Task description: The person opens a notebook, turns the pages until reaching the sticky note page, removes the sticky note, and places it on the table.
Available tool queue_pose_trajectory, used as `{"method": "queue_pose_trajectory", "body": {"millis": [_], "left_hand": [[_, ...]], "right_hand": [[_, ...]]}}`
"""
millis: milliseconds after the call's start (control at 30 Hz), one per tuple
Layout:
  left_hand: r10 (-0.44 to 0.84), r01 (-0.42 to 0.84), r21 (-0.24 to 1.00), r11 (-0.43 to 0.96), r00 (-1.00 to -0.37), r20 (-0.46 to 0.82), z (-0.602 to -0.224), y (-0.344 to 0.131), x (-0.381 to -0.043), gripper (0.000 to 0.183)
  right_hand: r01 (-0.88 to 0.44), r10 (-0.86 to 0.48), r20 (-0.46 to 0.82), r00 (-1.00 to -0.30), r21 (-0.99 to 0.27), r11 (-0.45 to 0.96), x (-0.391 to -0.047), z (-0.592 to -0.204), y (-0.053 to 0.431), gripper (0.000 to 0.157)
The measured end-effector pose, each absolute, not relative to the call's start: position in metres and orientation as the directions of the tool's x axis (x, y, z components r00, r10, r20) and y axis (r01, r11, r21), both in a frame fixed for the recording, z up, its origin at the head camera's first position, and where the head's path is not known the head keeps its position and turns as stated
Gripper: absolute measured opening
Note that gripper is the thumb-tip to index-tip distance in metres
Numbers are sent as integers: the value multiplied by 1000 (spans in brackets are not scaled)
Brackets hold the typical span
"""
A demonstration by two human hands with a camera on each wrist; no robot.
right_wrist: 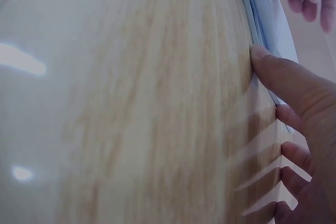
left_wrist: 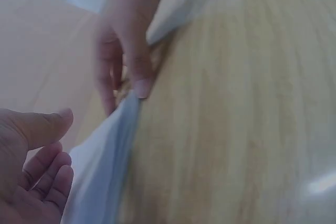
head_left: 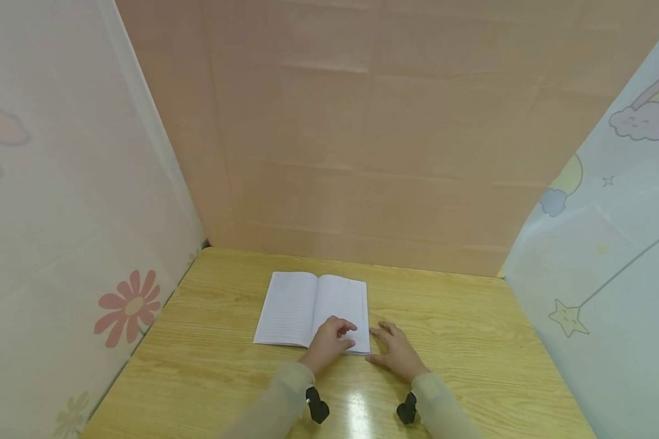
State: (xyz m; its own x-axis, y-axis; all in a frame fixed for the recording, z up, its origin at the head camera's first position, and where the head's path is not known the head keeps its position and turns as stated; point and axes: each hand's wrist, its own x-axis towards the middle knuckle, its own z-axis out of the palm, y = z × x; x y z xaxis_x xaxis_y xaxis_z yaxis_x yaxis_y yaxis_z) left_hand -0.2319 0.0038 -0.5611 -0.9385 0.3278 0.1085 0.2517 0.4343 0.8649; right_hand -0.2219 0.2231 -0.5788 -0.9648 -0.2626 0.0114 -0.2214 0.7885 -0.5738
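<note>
An open notebook (head_left: 287, 308) with lined white pages lies on the wooden table, its spine running away from me. My left hand (head_left: 329, 344) is over the near part of the right-hand page, fingers loosely bent and thumb apart, holding nothing. At the notebook's right edge is my right hand (head_left: 397, 352), its fingers spread along that side. In the right wrist view the thumb (right_wrist: 283, 74) has its tip right at the page edges near the corner. The left wrist view shows the stacked page edges (left_wrist: 113, 156) between the two hands.
The wooden table (head_left: 461, 329) extends on both sides of the notebook. A tan sheet (head_left: 351, 134) hangs behind it. Patterned panels stand left (head_left: 60, 213) and right (head_left: 626, 244). A black strap end (head_left: 316, 405) hangs at the left wrist, another (head_left: 407, 408) at the right.
</note>
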Motion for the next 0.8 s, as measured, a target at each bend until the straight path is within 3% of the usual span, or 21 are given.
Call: {"method": "queue_pose_trajectory", "body": {"millis": [800], "left_hand": [[337,259,774,577,-939,63,-584,9,-237,27]], "right_hand": [[-220,-260,14,-966,-576,787,-223,-584,224,69]]}}
